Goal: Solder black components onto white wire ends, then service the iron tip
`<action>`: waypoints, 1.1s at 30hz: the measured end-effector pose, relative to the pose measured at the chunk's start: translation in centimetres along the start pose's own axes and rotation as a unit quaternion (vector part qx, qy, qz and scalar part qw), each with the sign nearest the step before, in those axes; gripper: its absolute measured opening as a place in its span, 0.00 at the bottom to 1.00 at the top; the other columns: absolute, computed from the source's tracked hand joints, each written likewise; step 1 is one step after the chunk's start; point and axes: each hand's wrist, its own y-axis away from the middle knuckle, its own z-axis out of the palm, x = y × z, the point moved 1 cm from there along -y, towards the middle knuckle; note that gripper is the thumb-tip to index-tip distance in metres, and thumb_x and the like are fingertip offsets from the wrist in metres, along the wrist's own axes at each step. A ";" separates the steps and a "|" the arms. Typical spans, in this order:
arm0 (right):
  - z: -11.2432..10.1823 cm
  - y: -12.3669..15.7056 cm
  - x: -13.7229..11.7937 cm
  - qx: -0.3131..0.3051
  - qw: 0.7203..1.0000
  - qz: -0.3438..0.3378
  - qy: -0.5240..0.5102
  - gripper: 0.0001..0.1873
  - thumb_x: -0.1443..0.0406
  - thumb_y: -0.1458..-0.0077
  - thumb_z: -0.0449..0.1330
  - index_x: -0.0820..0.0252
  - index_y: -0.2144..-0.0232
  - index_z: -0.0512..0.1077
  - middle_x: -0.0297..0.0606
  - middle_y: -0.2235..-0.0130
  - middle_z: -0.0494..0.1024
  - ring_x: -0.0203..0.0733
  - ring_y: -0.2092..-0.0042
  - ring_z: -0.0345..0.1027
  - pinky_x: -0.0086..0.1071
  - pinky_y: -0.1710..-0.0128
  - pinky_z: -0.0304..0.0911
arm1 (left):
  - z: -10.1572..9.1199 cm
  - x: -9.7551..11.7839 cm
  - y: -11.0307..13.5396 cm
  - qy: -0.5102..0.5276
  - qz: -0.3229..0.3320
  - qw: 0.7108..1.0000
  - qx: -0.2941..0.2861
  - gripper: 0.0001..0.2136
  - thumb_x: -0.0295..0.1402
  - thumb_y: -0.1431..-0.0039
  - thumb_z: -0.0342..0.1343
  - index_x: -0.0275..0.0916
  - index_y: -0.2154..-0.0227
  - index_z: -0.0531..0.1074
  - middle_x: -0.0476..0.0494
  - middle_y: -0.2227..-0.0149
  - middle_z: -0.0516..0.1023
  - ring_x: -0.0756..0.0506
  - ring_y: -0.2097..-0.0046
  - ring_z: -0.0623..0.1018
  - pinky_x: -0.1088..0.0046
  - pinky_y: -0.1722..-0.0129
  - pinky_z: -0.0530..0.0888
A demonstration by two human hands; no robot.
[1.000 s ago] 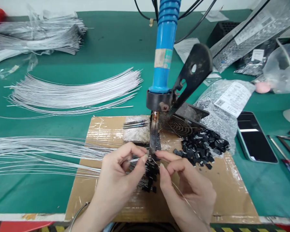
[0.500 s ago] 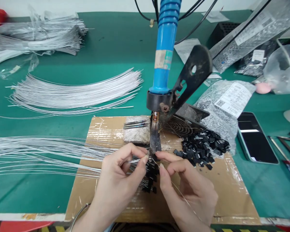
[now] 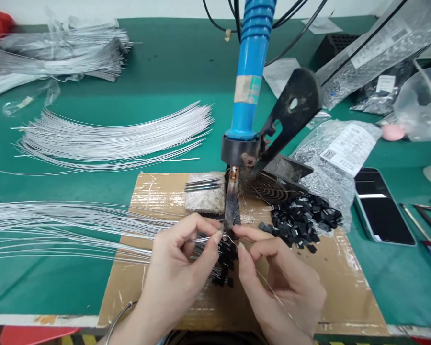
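Observation:
A blue-handled soldering iron (image 3: 247, 91) stands tip-down in a black metal holder (image 3: 290, 112). Just left of its tip, my left hand (image 3: 187, 261) is closed, thumb and forefinger pinching a thin wire; the wire's end is mostly hidden by the fingertips. My right hand (image 3: 280, 278) is closed on a strand of solder wire (image 3: 273, 291), which runs from the iron's tip down across the palm. Beneath the fingers lie wires with small black connector pieces (image 3: 222, 273) at their ends. Their long white wires (image 3: 75, 218) stretch away to the left.
Cardboard (image 3: 341, 287) covers the green table (image 3: 179, 62). A pile of small black pieces (image 3: 301, 220) lies to the right, near a phone (image 3: 382, 206) and a bubble-wrap bag (image 3: 316, 148). White wires (image 3: 122, 136) are spread behind, left of a pad with metal rods (image 3: 204, 199).
The whole view has shifted slightly, so most things sit a little further right. Both hands keep their pinch beside the iron's tip.

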 end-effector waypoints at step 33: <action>-0.1 -0.2 0.0 -0.002 1.000 -0.027 0.015 0.10 0.73 0.36 0.65 0.56 0.68 0.73 0.44 0.52 0.87 0.44 0.55 0.85 0.31 0.53 0.78 | 0.0 0.2 0.2 0.007 -0.004 1.000 0.000 0.05 0.30 0.38 0.63 0.41 0.71 0.78 0.47 0.66 0.83 0.48 0.66 0.81 0.80 0.73 0.69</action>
